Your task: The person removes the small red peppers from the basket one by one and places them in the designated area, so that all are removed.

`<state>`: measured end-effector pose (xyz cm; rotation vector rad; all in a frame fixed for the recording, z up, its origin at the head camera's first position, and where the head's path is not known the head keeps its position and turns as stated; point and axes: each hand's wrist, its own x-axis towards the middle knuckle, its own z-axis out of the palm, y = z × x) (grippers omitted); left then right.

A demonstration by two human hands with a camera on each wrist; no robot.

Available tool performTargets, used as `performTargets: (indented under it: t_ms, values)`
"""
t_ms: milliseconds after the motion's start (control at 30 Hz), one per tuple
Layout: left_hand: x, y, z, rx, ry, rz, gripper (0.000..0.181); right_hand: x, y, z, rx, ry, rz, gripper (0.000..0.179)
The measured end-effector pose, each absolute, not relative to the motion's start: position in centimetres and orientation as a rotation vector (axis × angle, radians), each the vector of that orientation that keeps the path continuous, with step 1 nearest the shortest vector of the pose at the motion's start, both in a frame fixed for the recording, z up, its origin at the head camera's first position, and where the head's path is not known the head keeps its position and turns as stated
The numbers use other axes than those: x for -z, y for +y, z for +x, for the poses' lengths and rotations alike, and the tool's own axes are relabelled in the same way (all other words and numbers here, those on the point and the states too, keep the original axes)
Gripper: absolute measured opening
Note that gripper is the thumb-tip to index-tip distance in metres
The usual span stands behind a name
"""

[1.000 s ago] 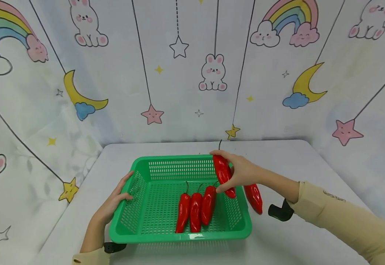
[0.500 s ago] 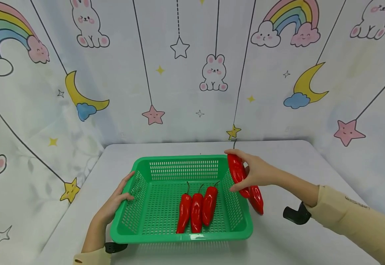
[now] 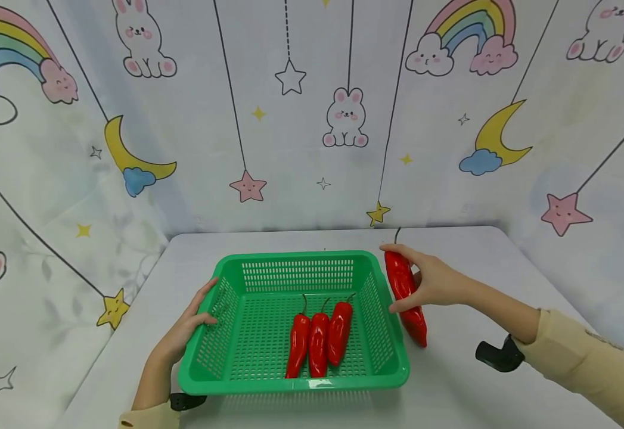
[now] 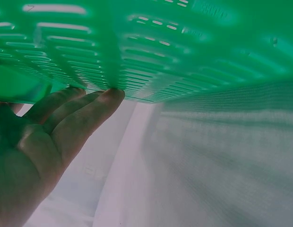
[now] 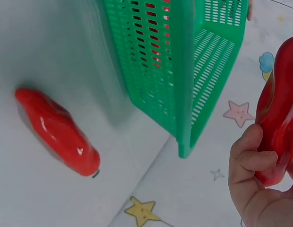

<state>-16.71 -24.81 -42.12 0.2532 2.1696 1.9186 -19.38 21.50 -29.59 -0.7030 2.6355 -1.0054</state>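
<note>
A green plastic basket (image 3: 247,388) sits on the white table with three red chili peppers (image 3: 319,345) lying side by side inside. My left hand (image 3: 180,333) grips its left rim, thumb over the edge; in the left wrist view the fingers (image 4: 90,116) lie against the outer wall. Beyond the right rim, my right hand (image 3: 437,283) holds another red chili pepper (image 3: 399,277), stem up, between thumb and fingers. One more chili pepper (image 3: 416,333) lies on the table just behind and below it, partly covered in the head view. In the right wrist view this loose pepper (image 5: 56,132) shows whole.
The white tabletop (image 3: 483,262) extends around the basket. Behind and at the sides hangs a pale cloth (image 3: 290,149) printed with rabbits, stars, moons and rainbows. A black wrist camera (image 3: 499,356) sits below my right wrist, another (image 3: 187,401) by the left.
My right hand has carried its chili pepper from above the basket's right side to the right, past the rim. The left hand, the basket and the peppers inside stay where they were.
</note>
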Motion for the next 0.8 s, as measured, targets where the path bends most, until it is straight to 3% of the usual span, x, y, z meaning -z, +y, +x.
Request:
performTargets:
  t_ms: [800]
  values:
    - [42.1, -24.8, -16.6, -1.917, 2.163, 0.247, 0.079, 30.2, 24.9, -18.4, 1.042, 2.671, -0.669, 0.097]
